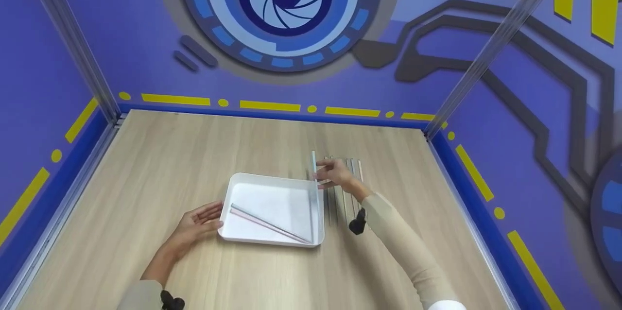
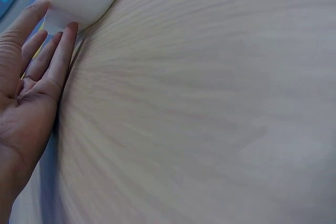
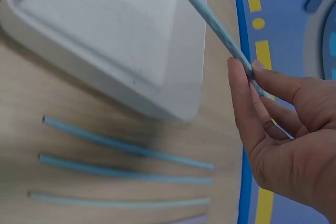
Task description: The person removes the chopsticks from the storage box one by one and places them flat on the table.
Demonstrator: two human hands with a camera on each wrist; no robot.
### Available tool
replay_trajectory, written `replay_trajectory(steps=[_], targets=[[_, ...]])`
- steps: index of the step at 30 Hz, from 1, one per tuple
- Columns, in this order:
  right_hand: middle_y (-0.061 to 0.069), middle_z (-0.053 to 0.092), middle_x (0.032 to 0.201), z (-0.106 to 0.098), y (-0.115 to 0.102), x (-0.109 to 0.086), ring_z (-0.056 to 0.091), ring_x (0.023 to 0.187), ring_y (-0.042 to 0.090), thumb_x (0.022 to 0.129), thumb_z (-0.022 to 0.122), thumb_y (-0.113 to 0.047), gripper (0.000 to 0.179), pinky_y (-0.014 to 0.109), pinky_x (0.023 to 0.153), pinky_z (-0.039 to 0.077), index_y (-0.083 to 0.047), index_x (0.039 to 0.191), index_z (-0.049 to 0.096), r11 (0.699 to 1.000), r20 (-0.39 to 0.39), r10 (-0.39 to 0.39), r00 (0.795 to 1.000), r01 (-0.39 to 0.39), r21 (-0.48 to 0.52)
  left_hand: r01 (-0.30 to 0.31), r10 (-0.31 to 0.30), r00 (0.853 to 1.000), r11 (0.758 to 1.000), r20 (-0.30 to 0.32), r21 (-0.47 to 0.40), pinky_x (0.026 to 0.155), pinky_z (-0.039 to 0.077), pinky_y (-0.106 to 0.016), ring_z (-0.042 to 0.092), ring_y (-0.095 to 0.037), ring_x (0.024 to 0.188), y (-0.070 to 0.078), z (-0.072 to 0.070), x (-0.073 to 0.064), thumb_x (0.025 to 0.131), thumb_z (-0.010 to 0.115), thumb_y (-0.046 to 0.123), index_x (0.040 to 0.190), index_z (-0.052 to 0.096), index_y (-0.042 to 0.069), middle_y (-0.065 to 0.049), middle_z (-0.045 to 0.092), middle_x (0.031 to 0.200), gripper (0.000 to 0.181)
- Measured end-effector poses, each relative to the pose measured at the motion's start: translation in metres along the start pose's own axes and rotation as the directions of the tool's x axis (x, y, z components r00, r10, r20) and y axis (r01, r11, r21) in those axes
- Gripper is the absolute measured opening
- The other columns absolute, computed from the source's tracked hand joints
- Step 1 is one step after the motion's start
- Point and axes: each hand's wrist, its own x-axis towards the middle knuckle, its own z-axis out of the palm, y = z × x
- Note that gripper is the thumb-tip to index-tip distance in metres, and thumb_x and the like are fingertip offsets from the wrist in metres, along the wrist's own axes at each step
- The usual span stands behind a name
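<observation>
My right hand (image 1: 336,174) pinches a light blue straw (image 3: 210,19) near one end, between thumb and fingers. The straw extends over the far right corner of a white tray (image 1: 282,198). In that tray a grey straw (image 1: 262,219) and a pink straw (image 1: 252,220) lie close together on a slant, down to the near right corner. My left hand (image 1: 194,227) is at the tray's left side, fingers extended, fingertips touching the outer wall in the left wrist view.
Several more straws lie side by side on the wooden table (image 1: 194,154), right of the tray and under my right arm. Two blue straws (image 3: 126,145) and a pale green one (image 3: 121,201) show in the right wrist view. Purple-blue panels (image 1: 136,43) wall the table.
</observation>
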Motion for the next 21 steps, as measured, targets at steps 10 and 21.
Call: replay_trajectory(steps=[10, 21], targets=[[0.027, 0.068, 0.119, -0.053, 0.017, -0.014, 0.073, 0.097, 0.026, 0.096, 0.067, -0.001, 0.053, 0.035, 0.08, 0.066, 0.014, 0.143, 0.047, 0.999, -0.04, 0.047, 0.998, -0.048, -0.026, 0.008, -0.008, 1.0, 1.0, -0.003, -0.009, 0.104, 0.051, -0.016, 0.058, -0.005, 0.129, 0.001, -0.002, -0.002, 0.091, 0.076, 0.01, 0.154, 0.039, -0.003, -0.024, 0.042, 0.159, 0.074], [0.033, 0.064, 0.128, -0.11, 0.041, -0.034, 0.069, 0.113, 0.04, 0.097, 0.064, -0.002, 0.056, 0.037, 0.083, 0.065, 0.013, 0.147, 0.043, 0.988, -0.091, 0.109, 0.99, -0.118, -0.1, 0.018, -0.018, 1.0, 1.0, 0.018, -0.014, 0.104, 0.052, -0.018, 0.052, -0.023, 0.141, 0.001, -0.001, -0.002, 0.093, 0.074, 0.011, 0.155, 0.037, -0.001, -0.024, 0.041, 0.159, 0.073]])
